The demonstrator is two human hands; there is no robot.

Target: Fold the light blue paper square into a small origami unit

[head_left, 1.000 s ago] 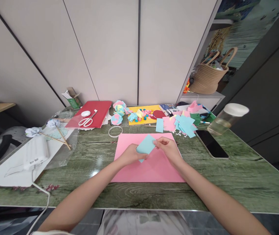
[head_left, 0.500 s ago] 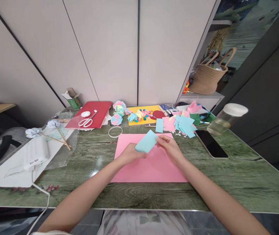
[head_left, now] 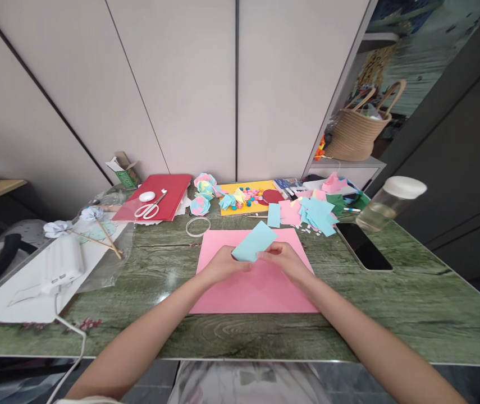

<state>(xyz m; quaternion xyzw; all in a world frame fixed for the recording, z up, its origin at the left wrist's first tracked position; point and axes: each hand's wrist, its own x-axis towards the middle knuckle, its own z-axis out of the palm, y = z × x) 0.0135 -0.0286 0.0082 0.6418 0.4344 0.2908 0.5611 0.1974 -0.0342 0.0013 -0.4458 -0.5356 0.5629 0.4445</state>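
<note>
A light blue piece of paper [head_left: 254,241] is held up over a larger pink sheet [head_left: 256,292] that lies flat on the table. My left hand [head_left: 225,264] is closed on its lower left edge, thumb in front. At its lower right edge, my right hand [head_left: 284,258] pinches the same piece between thumb and fingers. Beyond the pink sheet lie a single blue rectangle of paper [head_left: 274,215] and a heap of blue and pink cut pieces [head_left: 318,216]. Folded paper balls [head_left: 200,205] sit at the back.
Scissors [head_left: 149,209] rest on a red folder [head_left: 164,188] at back left. A tape ring [head_left: 198,226] lies beside the pink sheet. Small pompoms cover a yellow sheet [head_left: 229,211]. On the right are a phone [head_left: 364,247] and a bottle [head_left: 385,207]; a white power bank [head_left: 63,261] is left.
My right hand has slid down and left along the blue paper's edge, from its upper right corner to its lower right. My left hand stays in place.
</note>
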